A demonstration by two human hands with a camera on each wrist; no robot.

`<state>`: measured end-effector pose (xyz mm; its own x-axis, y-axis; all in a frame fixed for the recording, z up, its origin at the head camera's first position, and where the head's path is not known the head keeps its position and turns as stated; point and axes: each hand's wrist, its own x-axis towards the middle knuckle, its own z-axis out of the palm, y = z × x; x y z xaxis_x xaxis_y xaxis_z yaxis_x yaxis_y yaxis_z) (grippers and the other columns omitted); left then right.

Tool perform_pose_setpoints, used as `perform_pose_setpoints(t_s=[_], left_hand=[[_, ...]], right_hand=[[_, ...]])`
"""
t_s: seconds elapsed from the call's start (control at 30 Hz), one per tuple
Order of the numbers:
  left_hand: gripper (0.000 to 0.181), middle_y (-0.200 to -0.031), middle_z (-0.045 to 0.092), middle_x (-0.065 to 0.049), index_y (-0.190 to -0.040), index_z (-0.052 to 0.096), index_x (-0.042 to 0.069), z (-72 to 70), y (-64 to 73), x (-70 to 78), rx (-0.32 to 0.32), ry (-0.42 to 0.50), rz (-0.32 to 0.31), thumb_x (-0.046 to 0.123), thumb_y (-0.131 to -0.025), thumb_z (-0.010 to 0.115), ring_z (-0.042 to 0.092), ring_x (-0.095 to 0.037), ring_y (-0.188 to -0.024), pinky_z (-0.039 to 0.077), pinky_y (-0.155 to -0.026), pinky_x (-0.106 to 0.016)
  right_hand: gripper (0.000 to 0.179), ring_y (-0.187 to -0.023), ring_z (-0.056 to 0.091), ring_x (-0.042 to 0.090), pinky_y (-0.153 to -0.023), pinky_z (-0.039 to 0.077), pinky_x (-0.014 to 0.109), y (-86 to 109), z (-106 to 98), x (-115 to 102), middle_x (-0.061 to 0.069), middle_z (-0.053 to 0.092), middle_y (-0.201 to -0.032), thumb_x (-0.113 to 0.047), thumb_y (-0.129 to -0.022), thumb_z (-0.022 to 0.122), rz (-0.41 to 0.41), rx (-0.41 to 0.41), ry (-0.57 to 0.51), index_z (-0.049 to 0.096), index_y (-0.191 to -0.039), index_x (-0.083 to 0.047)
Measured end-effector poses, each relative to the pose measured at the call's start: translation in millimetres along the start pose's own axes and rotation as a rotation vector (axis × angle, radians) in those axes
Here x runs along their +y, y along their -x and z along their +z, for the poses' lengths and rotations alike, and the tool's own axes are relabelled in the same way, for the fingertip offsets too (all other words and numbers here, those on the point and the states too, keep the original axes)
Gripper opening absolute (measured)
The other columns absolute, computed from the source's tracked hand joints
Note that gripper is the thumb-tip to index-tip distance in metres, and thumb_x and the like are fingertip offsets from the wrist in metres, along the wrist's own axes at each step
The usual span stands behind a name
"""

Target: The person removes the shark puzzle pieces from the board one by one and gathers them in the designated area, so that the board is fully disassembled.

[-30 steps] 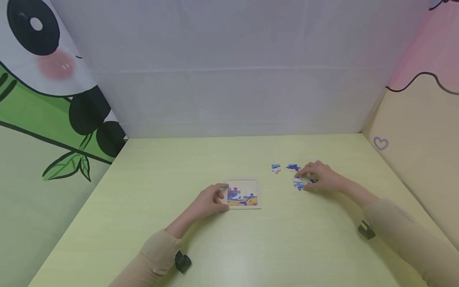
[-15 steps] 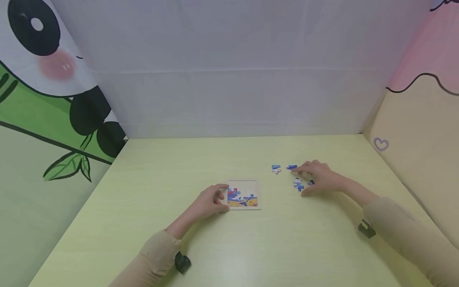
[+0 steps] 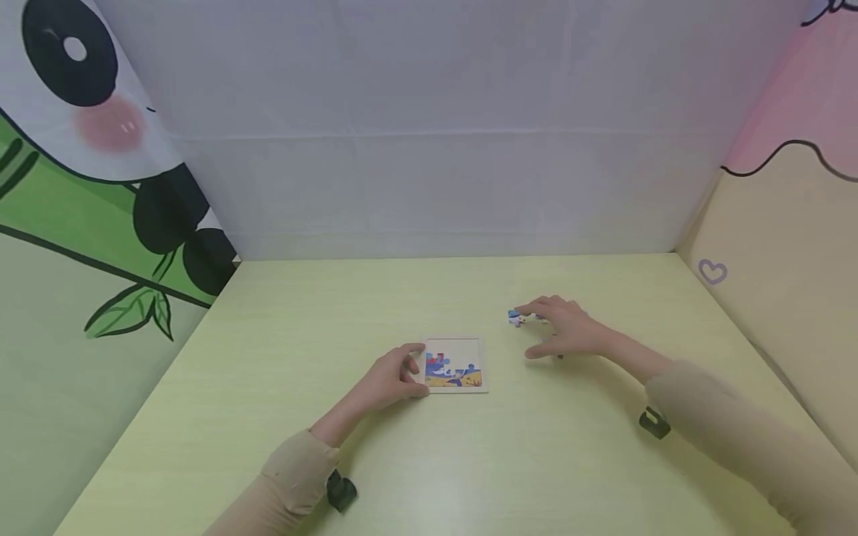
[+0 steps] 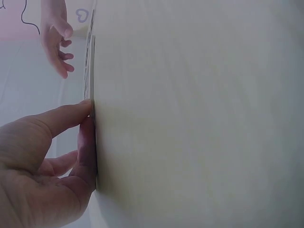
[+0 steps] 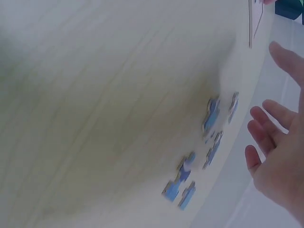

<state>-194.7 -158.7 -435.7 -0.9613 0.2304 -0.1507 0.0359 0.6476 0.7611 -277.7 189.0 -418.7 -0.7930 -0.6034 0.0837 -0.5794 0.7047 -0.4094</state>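
Note:
A square jigsaw board (image 3: pixel 462 348) lies on the table, its lower part and left side filled with blue, red and yellow picture pieces. My left hand (image 3: pixel 387 378) grips the board's left edge, thumb at the near corner and index finger at the far one. In the left wrist view, the thumb and fingers (image 4: pixel 66 116) are on the thin board edge. My right hand (image 3: pixel 566 327) hovers with spread fingers over loose puzzle pieces (image 5: pixel 211 114), holding nothing. One blue-and-white piece (image 3: pixel 515 318) shows beside its index fingertip; the hand covers most others in the head view.
A pale wood-look table (image 3: pixel 442 461) carries everything. A plain white backdrop (image 3: pixel 429 186) rises behind it. Printed panels stand at the left (image 3: pixel 100 246) and right (image 3: pixel 791 260). Dark wrist cameras hang under both sleeves.
My right hand has moved left across the loose pieces toward the leftmost one, its thumb and fingers spreading apart. The left hand and the board have stayed in place.

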Motion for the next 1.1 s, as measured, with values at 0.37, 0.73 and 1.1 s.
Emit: perform_pose_setpoints(t_s=[0.37, 0.73, 1.1], left_hand=[[0.076, -0.099, 0.059, -0.006, -0.144, 0.045, 0.005, 1.1, 0.4, 1.1, 0.008, 0.0, -0.007, 0.006, -0.077, 0.082, 0.061, -0.012, -0.077, 0.047, -0.066, -0.025], [0.074, -0.099, 0.059, -0.006, -0.143, 0.046, 0.006, 0.4, -0.3, 0.4, -0.001, 0.012, 0.0, 0.007, -0.078, 0.081, 0.061, -0.012, -0.076, 0.047, -0.066, -0.025], [0.073, -0.1, 0.059, -0.007, -0.143, 0.045, 0.005, -1.8, 1.8, 1.9, -0.018, 0.025, 0.015, 0.007, -0.079, 0.08, 0.063, -0.01, -0.076, 0.048, -0.065, -0.025]], right_hand=[[0.055, -0.122, 0.053, 0.025, -0.104, 0.042, 0.05, -26.5, 38, -49, 0.003, 0.062, -0.131, -0.035, -0.085, 0.075, 0.06, 0.051, -0.134, 0.06, -0.134, -0.017], [0.05, -0.123, 0.052, 0.022, -0.107, 0.043, 0.043, -45.4, 71, -85, 0.002, 0.062, -0.129, -0.028, -0.088, 0.073, 0.026, 0.047, -0.247, 0.059, -0.134, -0.014], [0.043, -0.106, 0.048, 0.021, -0.092, 0.039, 0.037, -46.9, 80, -106, 0.005, 0.062, -0.119, -0.032, -0.086, 0.076, 0.022, 0.027, -0.214, 0.067, -0.123, -0.012]])
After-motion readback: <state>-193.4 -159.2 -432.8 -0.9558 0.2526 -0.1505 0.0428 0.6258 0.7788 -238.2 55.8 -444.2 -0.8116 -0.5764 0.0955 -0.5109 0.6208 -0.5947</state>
